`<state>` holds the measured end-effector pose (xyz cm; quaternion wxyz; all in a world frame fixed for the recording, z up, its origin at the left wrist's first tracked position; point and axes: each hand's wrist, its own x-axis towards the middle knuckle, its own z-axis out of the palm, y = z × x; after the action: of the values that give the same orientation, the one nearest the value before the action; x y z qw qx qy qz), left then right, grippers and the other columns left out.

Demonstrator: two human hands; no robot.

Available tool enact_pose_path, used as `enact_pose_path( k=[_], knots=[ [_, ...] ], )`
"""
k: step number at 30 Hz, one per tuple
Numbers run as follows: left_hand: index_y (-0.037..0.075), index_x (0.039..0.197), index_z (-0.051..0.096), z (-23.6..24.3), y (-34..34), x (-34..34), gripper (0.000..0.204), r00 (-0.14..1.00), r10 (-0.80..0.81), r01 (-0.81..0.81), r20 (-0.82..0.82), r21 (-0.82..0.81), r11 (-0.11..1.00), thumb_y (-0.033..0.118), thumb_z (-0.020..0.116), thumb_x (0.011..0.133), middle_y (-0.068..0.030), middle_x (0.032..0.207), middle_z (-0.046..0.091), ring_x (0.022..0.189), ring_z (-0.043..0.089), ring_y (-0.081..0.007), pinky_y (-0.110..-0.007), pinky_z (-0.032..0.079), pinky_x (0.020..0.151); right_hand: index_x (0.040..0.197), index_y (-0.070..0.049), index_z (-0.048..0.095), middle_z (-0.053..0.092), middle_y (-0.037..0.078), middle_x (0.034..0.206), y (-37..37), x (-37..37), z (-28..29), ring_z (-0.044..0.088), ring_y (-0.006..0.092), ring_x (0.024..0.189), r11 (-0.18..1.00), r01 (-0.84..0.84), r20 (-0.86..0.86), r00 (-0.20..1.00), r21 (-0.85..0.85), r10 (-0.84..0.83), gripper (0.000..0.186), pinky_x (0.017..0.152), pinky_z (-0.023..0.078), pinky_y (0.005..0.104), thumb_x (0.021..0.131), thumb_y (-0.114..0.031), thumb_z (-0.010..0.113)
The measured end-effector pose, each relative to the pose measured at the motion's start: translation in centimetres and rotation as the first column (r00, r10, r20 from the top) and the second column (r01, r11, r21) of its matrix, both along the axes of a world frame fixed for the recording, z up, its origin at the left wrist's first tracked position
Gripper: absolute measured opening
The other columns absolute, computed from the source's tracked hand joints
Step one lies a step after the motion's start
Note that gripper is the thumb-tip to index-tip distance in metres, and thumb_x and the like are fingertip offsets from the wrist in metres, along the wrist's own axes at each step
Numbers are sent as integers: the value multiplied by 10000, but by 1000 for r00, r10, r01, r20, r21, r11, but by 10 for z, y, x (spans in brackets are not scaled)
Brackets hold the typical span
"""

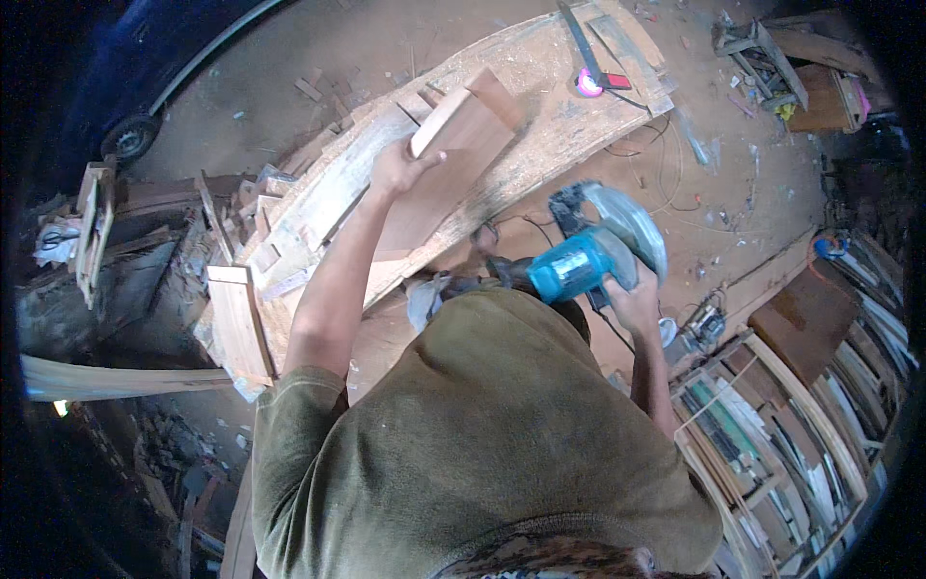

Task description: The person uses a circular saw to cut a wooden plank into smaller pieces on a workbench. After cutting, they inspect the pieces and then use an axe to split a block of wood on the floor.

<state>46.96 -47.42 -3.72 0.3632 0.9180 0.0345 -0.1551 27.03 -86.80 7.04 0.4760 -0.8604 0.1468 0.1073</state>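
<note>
My left hand [397,170] grips the long edge of a thick reddish-brown wooden board [453,174], its thumb stretched over the upper face. Part of its fingers is hidden behind the board's edge. The board lies at a slant on a dust-covered worktable [550,121]. Off the table's near right side, my right hand [633,297] is closed round the handle of a teal circular saw [569,267]. The saw's grey blade guard [632,227] points away to the right. The saw is apart from the board; I cannot tell whether its blade turns.
A dark try square [582,43] and a pink-rimmed round thing [586,83] lie at the table's far end. A short plank [237,323] rests at its left end. Cables [666,179] trail over the floor. A rack of timber offcuts [772,425] stands at right.
</note>
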Motion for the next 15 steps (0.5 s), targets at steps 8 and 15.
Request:
enact_pose_path(
  k=[8,15],
  knots=[
    [-9,1219,641,91,30,-34,441,890,446,-375,-97,-714,591,234,813,893,-79,1081,720,931,670,-138,-314,543,842,1246,43,666,708,93,1126,-33,-21,-16,653,205,1033,982,186,-39,981,-46,-188,426,947,491,349,827,-24,625],
    [32,1356,519,103,-21,-72,471,547,794,-579,-266,-805,129,170,715,951,-107,1280,626,1147,612,-223,-413,496,972,1249,68,659,705,99,1134,-47,5,-20,651,189,1024,933,335,-6,941,131,-337,439,935,492,331,827,-51,633]
  ],
)
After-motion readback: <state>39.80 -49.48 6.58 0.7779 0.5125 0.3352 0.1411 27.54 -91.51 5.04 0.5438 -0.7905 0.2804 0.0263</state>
